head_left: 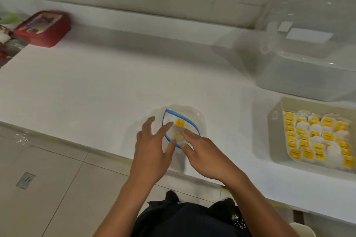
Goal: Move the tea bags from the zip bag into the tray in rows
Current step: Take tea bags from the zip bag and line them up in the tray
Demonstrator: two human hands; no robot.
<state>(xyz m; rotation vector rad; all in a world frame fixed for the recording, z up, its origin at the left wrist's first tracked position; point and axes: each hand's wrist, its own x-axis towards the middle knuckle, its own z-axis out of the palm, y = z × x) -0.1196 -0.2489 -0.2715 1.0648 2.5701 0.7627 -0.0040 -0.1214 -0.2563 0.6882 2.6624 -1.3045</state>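
Observation:
A clear zip bag point(189, 115) with a blue zip line lies on the white table near its front edge, mouth gaping toward me. Inside it I see a tea bag with a yellow tag point(180, 122) and a second, paler one below it. My left hand point(154, 144) has its fingers spread over the bag's left side, thumb at the blue rim. My right hand point(202, 150) reaches into the mouth with index finger and thumb by the lower tea bag; whether they pinch it is unclear. The beige tray point(277, 131) at the right holds several rows of yellow-tagged tea bags point(316, 138).
A clear plastic box point(308, 75) with a lid stands behind the tray at the back right. A red container point(44, 29) sits at the far left by the wall. The table's front edge runs just under my hands, with tiled floor below.

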